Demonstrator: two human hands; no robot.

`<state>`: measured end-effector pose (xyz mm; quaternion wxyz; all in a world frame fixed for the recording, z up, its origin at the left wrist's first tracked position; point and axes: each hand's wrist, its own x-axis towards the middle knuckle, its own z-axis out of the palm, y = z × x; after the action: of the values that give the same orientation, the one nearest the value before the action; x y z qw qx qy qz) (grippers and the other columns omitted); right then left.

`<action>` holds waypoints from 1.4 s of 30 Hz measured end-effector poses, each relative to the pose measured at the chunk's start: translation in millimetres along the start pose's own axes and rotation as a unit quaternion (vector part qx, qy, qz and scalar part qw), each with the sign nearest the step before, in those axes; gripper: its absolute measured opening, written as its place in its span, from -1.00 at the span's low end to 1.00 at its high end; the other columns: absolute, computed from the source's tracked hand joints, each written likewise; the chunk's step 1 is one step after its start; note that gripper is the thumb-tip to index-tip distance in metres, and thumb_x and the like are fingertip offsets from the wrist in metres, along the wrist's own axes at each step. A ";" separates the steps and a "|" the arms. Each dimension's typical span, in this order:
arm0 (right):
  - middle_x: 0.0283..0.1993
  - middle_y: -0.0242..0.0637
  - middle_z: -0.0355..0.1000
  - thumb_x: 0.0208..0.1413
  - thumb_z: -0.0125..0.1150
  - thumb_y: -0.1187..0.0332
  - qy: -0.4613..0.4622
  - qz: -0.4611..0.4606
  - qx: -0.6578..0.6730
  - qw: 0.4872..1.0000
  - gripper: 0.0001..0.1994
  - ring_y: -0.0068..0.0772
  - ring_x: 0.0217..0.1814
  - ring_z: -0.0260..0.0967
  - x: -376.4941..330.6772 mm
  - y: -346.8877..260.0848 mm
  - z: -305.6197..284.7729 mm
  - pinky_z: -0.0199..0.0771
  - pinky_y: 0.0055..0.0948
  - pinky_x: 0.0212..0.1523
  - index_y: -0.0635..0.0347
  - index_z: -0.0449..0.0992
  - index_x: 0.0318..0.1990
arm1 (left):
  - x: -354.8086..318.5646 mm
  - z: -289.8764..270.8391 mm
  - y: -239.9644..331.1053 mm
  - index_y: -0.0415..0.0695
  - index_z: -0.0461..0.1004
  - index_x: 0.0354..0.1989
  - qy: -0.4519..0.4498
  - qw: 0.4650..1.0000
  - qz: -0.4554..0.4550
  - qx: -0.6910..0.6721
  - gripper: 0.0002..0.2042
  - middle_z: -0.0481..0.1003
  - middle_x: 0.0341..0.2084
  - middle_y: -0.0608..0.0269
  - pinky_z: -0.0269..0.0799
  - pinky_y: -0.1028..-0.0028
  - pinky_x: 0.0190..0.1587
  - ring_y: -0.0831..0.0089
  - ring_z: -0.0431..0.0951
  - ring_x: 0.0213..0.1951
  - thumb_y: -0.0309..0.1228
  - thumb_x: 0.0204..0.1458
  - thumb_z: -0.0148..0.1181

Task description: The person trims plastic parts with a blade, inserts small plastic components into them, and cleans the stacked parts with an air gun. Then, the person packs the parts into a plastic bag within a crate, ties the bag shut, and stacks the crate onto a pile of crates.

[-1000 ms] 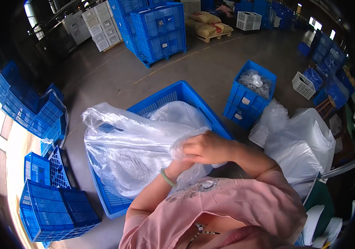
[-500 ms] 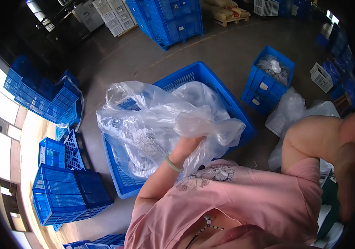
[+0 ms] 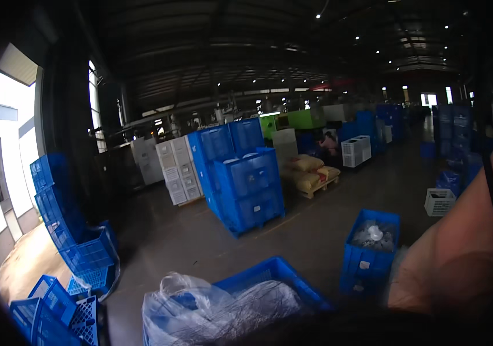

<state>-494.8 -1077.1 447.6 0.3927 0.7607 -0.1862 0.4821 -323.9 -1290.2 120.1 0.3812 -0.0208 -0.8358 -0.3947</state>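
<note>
A large clear plastic bag [image 3: 217, 311] lies crumpled in a blue plastic crate [image 3: 269, 272] at the bottom edge of the view. A bare arm [image 3: 460, 254], which seems to be my right one, rises along the right rim, crossed by a black strap; its hand is outside the picture. My left hand does not show at all. Nothing in view is being held.
A blue crate of pale parts [image 3: 373, 248] stands right of the bag. A tall stack of blue crates [image 3: 240, 173] sits on a pallet ahead, with sacks on a pallet [image 3: 310, 173] behind. More blue crates [image 3: 67, 230] line the left wall. A white basket [image 3: 438, 202] is at right.
The view has swung up from the bag and crate to the warehouse hall. My left hand, gripping the bag before, has dropped out of sight. My right arm is raised at the right rim.
</note>
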 end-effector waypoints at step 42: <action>0.34 -0.02 -0.14 -0.35 0.42 -0.10 -0.042 0.205 -0.069 0.975 0.10 0.01 0.35 -0.18 -131.8 -34.9 -21.4 -0.21 -0.09 0.28 0.20 -0.12 0.29 | -136.2 57.0 25.1 -0.28 0.50 -0.19 -0.001 0.869 -0.482 -0.110 -0.81 0.53 -0.30 0.22 0.43 0.51 -0.21 0.50 0.50 -0.25 -0.49 0.03 0.12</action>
<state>-545.7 -1051.3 322.0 0.3294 0.6969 -0.3872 0.5058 -254.4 -1198.2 24.6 0.1383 0.3424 -0.6937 -0.6184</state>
